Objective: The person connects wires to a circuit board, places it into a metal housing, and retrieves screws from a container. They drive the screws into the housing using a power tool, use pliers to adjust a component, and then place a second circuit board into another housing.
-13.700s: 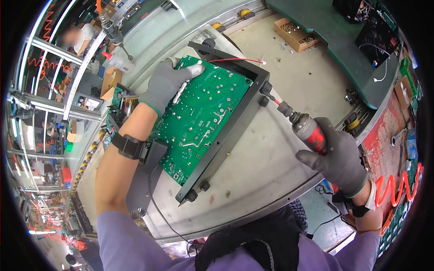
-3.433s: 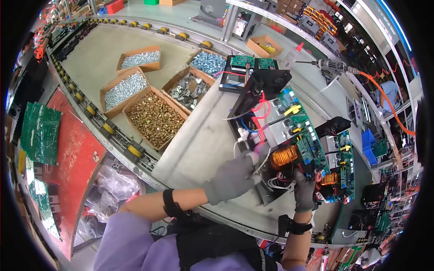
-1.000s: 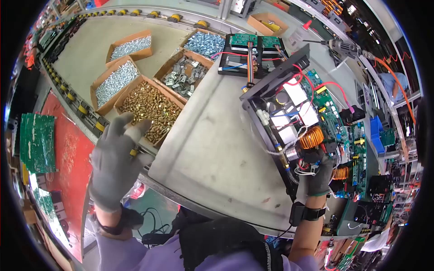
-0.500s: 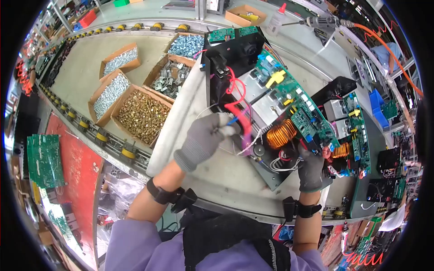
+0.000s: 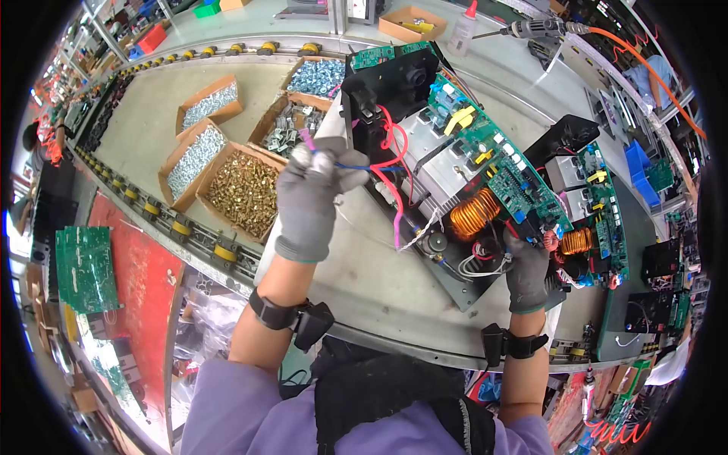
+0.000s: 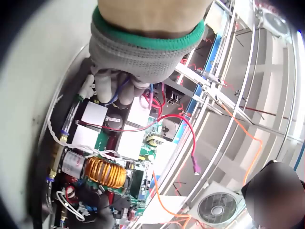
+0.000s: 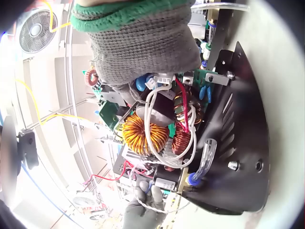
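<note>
My left hand [image 5: 307, 205] pinches a blue wire [image 5: 350, 166], its purple end [image 5: 305, 139] poking out above the fingertips, left of the open black chassis [image 5: 447, 280]. In the left wrist view the blue wire [image 6: 125, 85] passes between the gloved fingers of that hand [image 6: 138, 59]. A red wire [image 5: 398, 208] with a loose end hangs over the chassis. My right hand [image 5: 527, 273] grips the near end of the green circuit board [image 5: 523, 189], by the copper coil [image 5: 474, 214]; the right wrist view shows this hand [image 7: 143, 47] above white wires [image 7: 150, 119], its fingertips partly hidden.
Cardboard boxes of brass fasteners [image 5: 243, 189], silver screws [image 5: 196, 161] and metal clips [image 5: 292, 125] stand left of the chassis. A second unit [image 5: 599, 205] lies to the right. Behind are a power driver [image 5: 538, 29] and a bottle [image 5: 462, 32]. Rollers [image 5: 182, 227] line the left edge.
My left hand has moved left and up from over the chassis edge, drawing the blue wire out straighter. The red wire's loose end hangs lower. My right hand stays at the board's near end.
</note>
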`<state>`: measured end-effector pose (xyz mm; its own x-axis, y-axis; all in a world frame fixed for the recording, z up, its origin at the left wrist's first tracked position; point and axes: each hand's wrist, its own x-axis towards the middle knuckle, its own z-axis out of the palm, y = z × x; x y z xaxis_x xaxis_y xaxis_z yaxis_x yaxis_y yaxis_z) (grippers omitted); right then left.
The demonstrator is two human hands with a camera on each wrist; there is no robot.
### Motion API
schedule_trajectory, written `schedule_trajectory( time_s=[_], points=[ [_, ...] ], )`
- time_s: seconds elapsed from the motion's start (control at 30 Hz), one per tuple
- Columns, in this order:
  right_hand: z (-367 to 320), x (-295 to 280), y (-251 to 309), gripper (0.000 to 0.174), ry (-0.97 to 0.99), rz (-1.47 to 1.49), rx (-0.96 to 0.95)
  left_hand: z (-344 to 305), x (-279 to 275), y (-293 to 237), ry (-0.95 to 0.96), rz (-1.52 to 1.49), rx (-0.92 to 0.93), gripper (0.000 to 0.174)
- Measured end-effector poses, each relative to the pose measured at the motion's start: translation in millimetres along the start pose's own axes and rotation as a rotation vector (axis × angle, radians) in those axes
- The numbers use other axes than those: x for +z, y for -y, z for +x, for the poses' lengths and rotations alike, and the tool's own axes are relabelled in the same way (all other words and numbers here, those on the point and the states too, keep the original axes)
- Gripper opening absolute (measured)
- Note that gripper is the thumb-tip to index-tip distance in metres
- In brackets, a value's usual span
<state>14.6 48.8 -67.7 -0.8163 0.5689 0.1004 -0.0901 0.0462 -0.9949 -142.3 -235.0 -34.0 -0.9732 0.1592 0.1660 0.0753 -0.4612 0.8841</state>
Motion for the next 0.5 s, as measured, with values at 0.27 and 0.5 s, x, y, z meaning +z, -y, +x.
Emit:
schedule_trajectory(
  time_s=[0.27,0.5],
  points=[
    [-5,-4,3,0.041,0.127,0.059,0.045,-10,-15,-1,-0.143,0.265,-0.350,0.035],
    [29,-54,-31,0.051,0.503,-0.007,-0.070,-59,19,17,0.364,0.776,-0.131,0.055]
  ],
)
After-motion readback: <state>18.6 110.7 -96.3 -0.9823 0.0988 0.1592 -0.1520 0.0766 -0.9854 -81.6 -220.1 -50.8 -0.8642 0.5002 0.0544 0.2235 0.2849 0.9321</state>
